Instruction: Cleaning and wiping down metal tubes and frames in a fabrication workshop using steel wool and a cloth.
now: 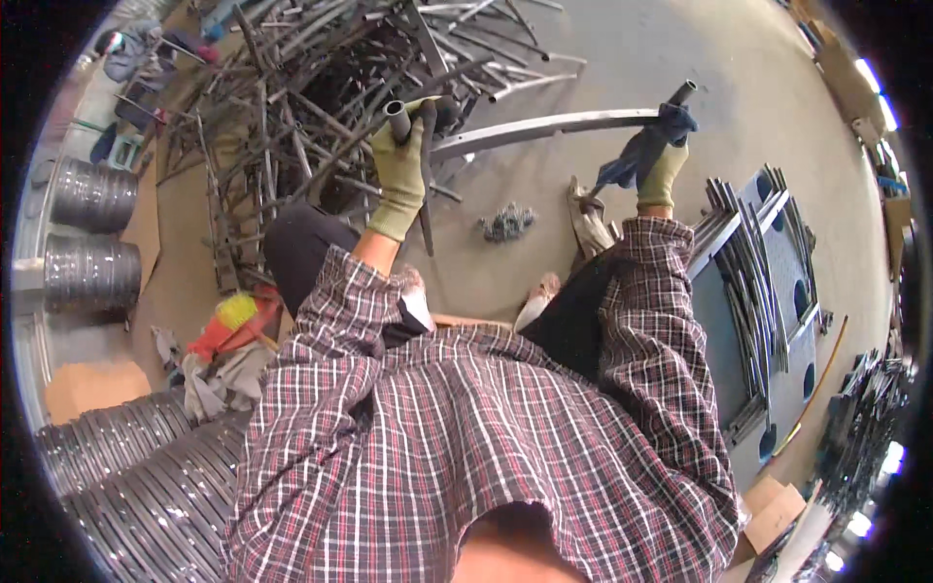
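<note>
A metal tube frame (pixel 554 126) is held up in front of me, with a long, slightly bent bar joining its two tube ends. My left hand (pixel 398 180), in a pale yellow-green work glove, is closed around the left tube just below its hollow end. At the opposite end, my right hand (pixel 662 173), gloved the same way, grips a dark blue rag (pixel 637 155) wrapped against the right tube. That tube's tip pokes out above the cloth. The right fingers are partly hidden by the rag.
A tangled heap of metal tube frames (pixel 292 107) fills the far left. Small metal parts (pixel 506 222) lie in a pile on the floor, beside a greyish cloth (pixel 588 222). Thin tubes (pixel 753 282) rest on a platform at right. Black wrapped coils (pixel 92 272) stand left.
</note>
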Demonstrator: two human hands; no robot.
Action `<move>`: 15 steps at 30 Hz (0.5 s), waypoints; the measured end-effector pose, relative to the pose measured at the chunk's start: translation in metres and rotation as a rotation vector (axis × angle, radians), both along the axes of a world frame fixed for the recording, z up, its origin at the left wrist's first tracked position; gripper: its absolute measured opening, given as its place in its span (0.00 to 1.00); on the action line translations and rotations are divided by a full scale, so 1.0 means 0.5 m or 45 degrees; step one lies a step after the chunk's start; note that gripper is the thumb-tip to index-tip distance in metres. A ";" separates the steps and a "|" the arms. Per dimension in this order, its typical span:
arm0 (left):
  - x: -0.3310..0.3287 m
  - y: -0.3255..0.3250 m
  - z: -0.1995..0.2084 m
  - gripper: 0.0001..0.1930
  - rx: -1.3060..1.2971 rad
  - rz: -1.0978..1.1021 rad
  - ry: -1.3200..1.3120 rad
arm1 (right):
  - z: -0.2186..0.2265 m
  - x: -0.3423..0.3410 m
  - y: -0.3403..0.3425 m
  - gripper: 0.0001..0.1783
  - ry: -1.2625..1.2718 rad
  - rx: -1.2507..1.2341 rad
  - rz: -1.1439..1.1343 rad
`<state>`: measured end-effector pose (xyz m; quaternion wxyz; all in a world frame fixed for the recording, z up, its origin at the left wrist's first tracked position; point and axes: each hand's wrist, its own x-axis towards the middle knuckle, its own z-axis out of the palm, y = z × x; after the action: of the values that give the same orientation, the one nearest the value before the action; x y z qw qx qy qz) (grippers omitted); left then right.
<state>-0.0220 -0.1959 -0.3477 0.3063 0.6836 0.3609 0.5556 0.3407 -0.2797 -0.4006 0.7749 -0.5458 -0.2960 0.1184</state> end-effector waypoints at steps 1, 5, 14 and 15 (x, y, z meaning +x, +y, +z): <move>0.008 -0.011 -0.014 0.11 -0.008 0.066 -0.055 | -0.020 0.002 -0.001 0.08 -0.077 0.077 -0.073; -0.025 -0.002 -0.055 0.10 -0.128 0.014 -0.302 | 0.049 -0.219 -0.002 0.12 -1.131 -0.224 -0.299; -0.054 0.058 -0.031 0.23 -0.007 -0.070 -0.232 | -0.046 -0.413 -0.083 0.24 -1.014 -0.394 0.333; -0.050 0.065 -0.007 0.21 -0.015 -0.188 -0.329 | -0.107 -0.408 -0.092 0.21 -1.028 -0.691 0.536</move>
<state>-0.0468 -0.1634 -0.3511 0.3942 0.6292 0.2704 0.6128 0.1366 -0.3255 -0.4542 0.3895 -0.6576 -0.6328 0.1241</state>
